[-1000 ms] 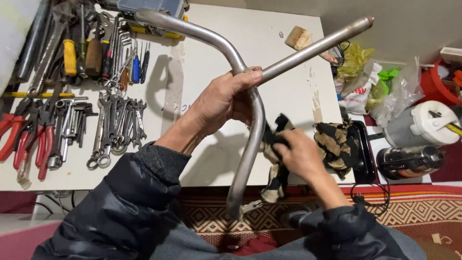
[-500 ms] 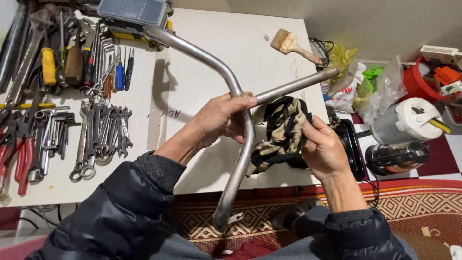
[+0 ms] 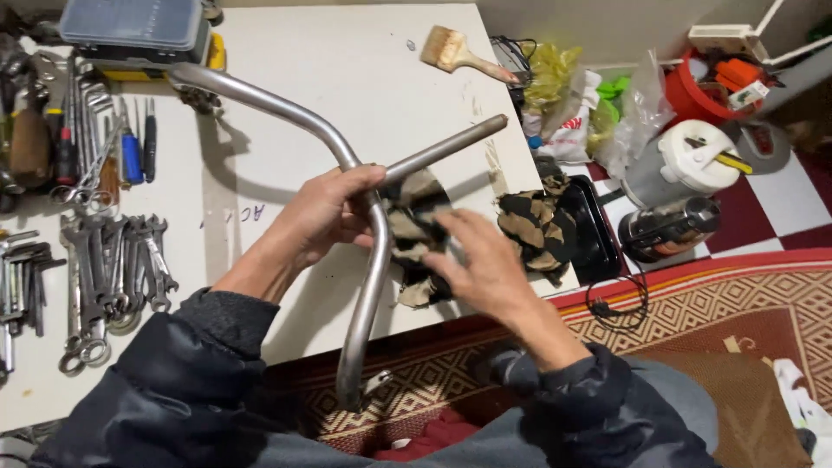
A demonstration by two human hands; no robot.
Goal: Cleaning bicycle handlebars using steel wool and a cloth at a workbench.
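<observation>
L hand [image 3: 325,212] wrapped tight round the bent metal tube [image 3: 368,286] right at the junction where a straight bar [image 3: 446,147] branches off, thumb over the top; grip at the joint prob. steadies the whole frame off the table [image 3: 364,78]. Tube's lower end hangs down past the table edge toward the lap, upper end reaches to the tool case [image 3: 134,30]. R hand [image 3: 481,264] presses a camo-patterned rag [image 3: 412,238] against the tube just beside the L hand, fingers spread flat over the cloth, not fully closed. Second bundle of same cloth [image 3: 533,225] lies on a black tray [image 3: 598,234] at table edge, near R hand. Spanners [image 3: 121,269] laid in a row far L; paintbrush [image 3: 455,52] at top.
</observation>
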